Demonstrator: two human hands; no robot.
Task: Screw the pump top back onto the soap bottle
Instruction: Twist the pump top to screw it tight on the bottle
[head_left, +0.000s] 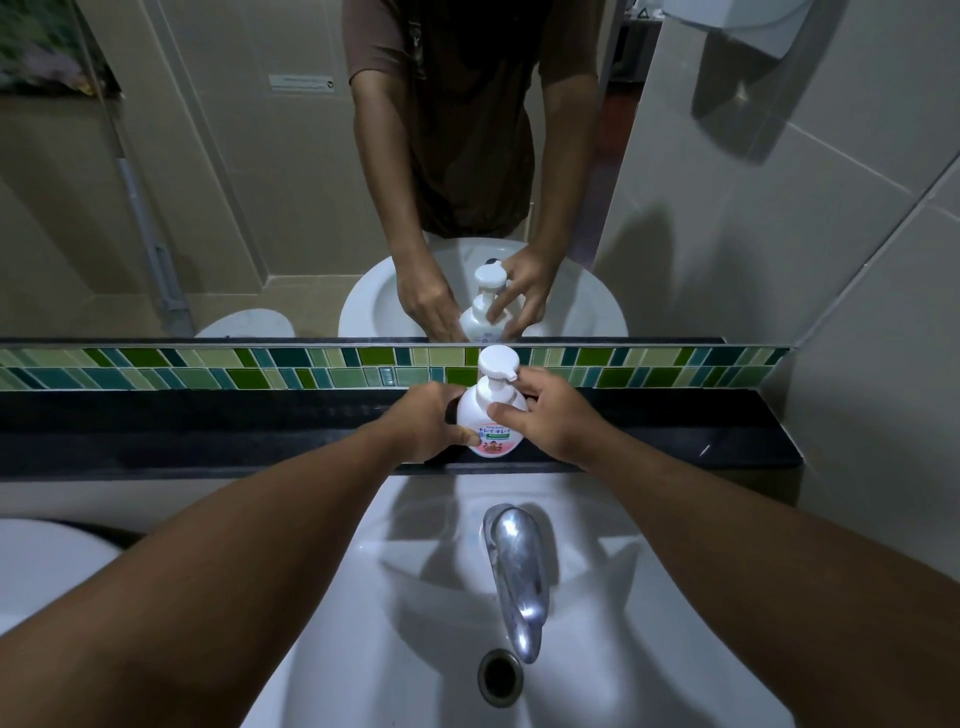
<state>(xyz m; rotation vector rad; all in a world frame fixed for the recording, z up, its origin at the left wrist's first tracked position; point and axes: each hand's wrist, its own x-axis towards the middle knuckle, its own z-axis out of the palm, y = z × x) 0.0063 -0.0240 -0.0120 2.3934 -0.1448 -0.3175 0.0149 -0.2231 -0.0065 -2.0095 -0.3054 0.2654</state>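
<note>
Below, tap (514, 571) over sink (363, 597).

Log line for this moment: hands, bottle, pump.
left hand: grips soap bottle | right hand: fingers at collar | pump top: seated, upright | bottle on black ledge

Both hands (423, 423) (550, 415) curl inward, arms outstretched.

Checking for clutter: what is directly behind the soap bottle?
Behind the soap bottle runs a green tile strip, then the mirror. The bottle and both hands hide the ledge right behind it.
</note>
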